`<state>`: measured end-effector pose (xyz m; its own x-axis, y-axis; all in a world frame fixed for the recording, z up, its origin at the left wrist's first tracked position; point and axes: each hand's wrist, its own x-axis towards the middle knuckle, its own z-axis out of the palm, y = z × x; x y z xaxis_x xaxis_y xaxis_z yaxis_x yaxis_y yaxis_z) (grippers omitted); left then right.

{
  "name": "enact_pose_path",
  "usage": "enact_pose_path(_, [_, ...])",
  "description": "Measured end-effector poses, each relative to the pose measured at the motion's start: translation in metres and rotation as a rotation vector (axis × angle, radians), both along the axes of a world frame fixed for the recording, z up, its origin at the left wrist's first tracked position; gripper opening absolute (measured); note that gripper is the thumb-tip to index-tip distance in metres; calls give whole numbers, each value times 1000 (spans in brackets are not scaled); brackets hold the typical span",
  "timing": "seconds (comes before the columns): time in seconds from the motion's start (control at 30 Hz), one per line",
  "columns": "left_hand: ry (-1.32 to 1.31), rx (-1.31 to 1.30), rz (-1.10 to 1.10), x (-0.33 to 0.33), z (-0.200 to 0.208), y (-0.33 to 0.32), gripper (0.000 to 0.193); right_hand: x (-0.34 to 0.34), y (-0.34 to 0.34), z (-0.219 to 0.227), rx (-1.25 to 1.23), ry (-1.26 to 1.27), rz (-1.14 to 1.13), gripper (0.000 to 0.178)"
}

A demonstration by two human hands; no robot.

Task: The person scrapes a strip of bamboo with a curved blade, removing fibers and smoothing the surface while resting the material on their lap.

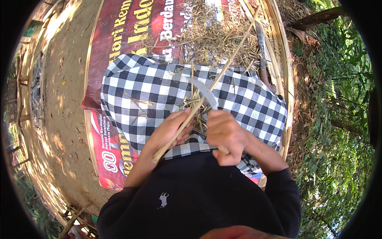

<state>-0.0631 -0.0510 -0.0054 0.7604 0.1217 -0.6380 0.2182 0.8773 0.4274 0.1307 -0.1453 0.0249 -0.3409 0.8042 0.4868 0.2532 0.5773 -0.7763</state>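
My left hand (173,126) is closed around a long, thin bamboo strip (235,54). The strip slants from near my left wrist up to the far right. In my right hand (226,134) is the handle of a small sickle (207,95), its fingers wrapped tight and the handle's butt showing below the fist. The sickle's curved blade crosses the strip just beyond my left hand; whether its edge bites in I cannot tell. Black-and-white checked cloth (147,85) covers my crossed legs underneath, with thin shavings (199,115) scattered between my hands.
A red printed banner (95,73) lies under me on a bamboo platform. Curly shavings (211,38) heap up beyond my legs. At the right lie a large knife (261,46) and several split bamboo lengths (278,51). Bare earth (65,111) spreads left; green plants (338,99) grow right.
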Motion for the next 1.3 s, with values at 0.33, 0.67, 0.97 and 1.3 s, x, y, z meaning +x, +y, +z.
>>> enact_pose_path(0.33, [-89,-158,49,-8,-7,6,44,20,16,-17,66,-91,-141,29])
enact_pose_path(0.67, [-153,-241,37,-12,-9,10,43,14,14,-23,106,-82,-142,28])
enact_pose_path(0.97, [-203,-322,61,-15,-14,7,43,14,12,-28,110,-108,-209,28])
enact_pose_path(1.3, [-78,-139,15,-12,-4,9,43,29,17,-13,15,55,7,24])
